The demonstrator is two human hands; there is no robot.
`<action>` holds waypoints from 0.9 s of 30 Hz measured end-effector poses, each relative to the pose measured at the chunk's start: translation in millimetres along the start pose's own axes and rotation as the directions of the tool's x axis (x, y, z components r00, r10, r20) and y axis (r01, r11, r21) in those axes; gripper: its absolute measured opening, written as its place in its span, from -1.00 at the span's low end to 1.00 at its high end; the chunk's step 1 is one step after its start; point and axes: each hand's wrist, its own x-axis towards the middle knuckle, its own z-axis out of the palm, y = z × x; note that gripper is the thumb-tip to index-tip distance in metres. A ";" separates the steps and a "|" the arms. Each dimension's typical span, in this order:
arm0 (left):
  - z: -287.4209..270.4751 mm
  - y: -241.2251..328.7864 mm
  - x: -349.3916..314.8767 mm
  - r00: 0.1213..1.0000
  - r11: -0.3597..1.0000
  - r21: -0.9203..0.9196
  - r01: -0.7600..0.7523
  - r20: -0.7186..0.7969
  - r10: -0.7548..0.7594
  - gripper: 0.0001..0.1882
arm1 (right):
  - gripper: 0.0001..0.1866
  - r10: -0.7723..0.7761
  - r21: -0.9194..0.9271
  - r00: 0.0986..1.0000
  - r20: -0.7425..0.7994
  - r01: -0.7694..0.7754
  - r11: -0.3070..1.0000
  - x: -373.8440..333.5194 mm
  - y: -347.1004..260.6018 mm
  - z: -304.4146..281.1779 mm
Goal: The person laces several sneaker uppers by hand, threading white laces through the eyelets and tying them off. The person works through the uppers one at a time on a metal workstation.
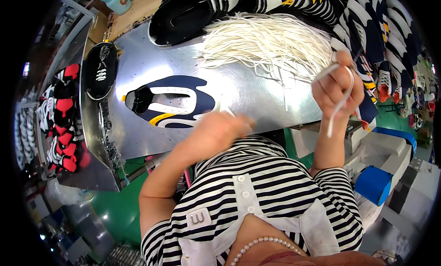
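Note:
My right hand [337,89] is raised at the right of the metal table, its fingers closed around a white shoelace [347,89]. The lace's end hangs down past the wrist. Blurred by motion, my left hand [220,133] hovers by the table's near edge; its fingers are too smeared to read. Just beyond it, a navy, white and yellow shoe upper [202,100] lies flat, with its white eyelet strip and dark collar showing. My left hand overlaps its near right end, and I cannot tell whether they touch.
A heap of white laces [271,45] covers the table's far right. Black shoe uppers [181,20] are stacked behind. One laced black upper [101,70] lies on a conveyor at the left, beside red and black uppers [64,123]. Navy uppers [363,27] hang at the right.

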 end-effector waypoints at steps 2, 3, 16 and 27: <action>8.0 20.0 1.5 0.966 0.988 -0.145 0.044 0.259 -0.005 -0.75 | -0.60 -0.073 -0.091 0.997 0.013 0.074 0.993 -9.3 3.9 2.0; 4.8 20.9 -2.3 0.972 0.984 -0.146 0.105 0.225 -0.071 -0.73 | -0.56 -0.074 -0.211 0.996 -0.058 0.060 0.976 -14.1 5.9 8.0; -80.6 -24.0 -81.7 0.820 0.576 0.602 0.553 -0.514 -0.251 -0.78 | -0.79 0.093 -0.617 0.685 -0.723 -0.700 0.360 7.4 143.6 -26.4; -88.1 -78.5 -42.0 0.463 0.293 -0.443 0.847 0.347 -0.815 -0.27 | -0.80 0.098 -0.668 0.791 -0.604 -0.570 0.478 32.2 203.0 -70.4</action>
